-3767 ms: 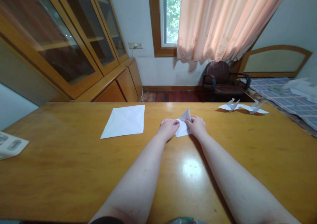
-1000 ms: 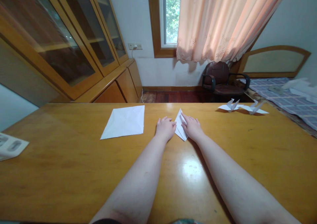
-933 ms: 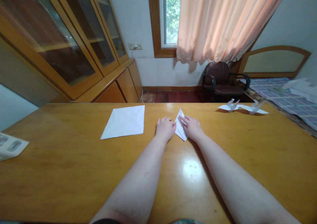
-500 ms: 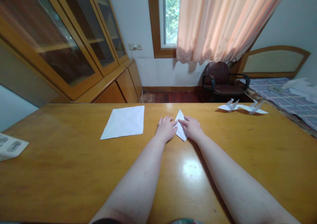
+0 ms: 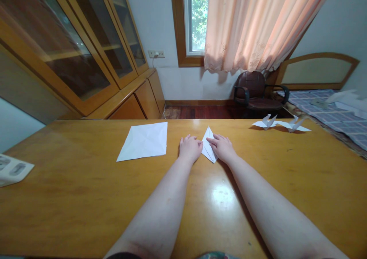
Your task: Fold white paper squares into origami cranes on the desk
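Observation:
A small white folded paper [image 5: 208, 149], kite-shaped and pointing away from me, lies flat on the wooden table [image 5: 86, 198] between my hands. My left hand [image 5: 189, 148] rests just left of it, fingers curled loosely with the tips at the paper's left edge. My right hand [image 5: 222, 148] lies on the paper's right half, fingers stretched flat and pressing it down. Neither hand lifts the paper.
A creased white square sheet [image 5: 145, 140] lies to the left. Two folded paper cranes [image 5: 279, 124] stand at the table's far right. A white device [image 5: 13, 169] sits at the left edge. Beyond the table are a dark armchair [image 5: 256, 92], a bed and glass-door cabinets.
Since 3.8 s ago the raised flap has been folded flat into a narrow kite. Over the last second my hands have barely shifted; the left fingers drew slightly left.

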